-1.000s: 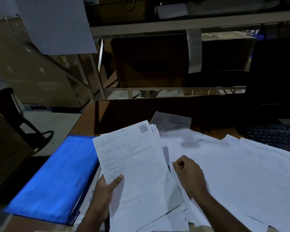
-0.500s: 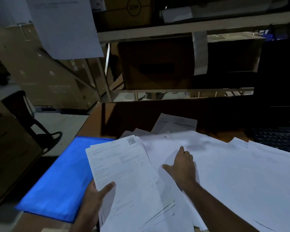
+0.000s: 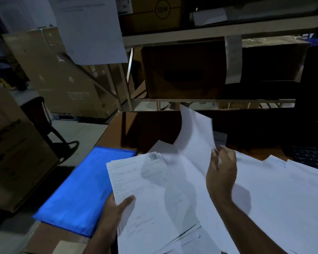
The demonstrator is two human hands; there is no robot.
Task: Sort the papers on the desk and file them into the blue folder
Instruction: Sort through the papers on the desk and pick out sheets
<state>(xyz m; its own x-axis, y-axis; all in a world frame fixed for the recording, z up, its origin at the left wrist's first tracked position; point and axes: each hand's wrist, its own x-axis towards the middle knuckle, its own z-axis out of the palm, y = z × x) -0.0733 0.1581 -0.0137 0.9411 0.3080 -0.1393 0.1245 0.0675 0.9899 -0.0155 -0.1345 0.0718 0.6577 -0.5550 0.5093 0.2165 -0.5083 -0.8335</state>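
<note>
My left hand (image 3: 114, 211) grips a stack of printed papers (image 3: 151, 195) by its lower left edge, thumb on top; the top sheet carries a QR code. My right hand (image 3: 221, 173) pinches a single white sheet (image 3: 195, 136) and holds it lifted and curling above the desk. The blue folder (image 3: 83, 187) lies shut on the desk's left side, just left of the held stack. Loose white papers (image 3: 275, 195) cover the desk to the right.
The brown desk (image 3: 147, 129) meets a metal shelf rack (image 3: 209, 32) holding cardboard boxes behind it. A dark keyboard (image 3: 312, 156) sits at the far right. Large cartons (image 3: 13, 153) and a black chair (image 3: 42, 121) stand on the floor to the left.
My right hand went from pressing flat on the spread papers to pinching one sheet and raising it. The left hand keeps its stack, shifted slightly left over the folder's edge.
</note>
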